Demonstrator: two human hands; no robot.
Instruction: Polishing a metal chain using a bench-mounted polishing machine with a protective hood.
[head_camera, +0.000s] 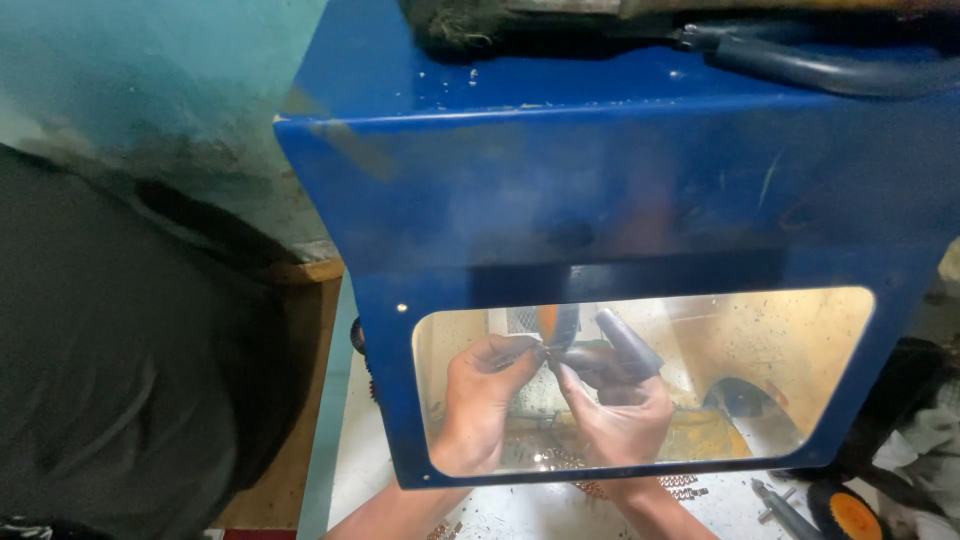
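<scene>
Blue hood shields the work; both hands reach under, seen through its window. Left hand pinches a small metal part. Right hand grips a dark tool touching it. Springs lie just below the hands.

A single head-worn camera looked down and forward from close above a blue metal cabinet, whose top and front filled most of the frame. It faced the cabinet's clear viewing window, through which the left hand and right hand showed near the middle. With only this one view, nothing was shared; the white tabletop edged the bottom.
</scene>
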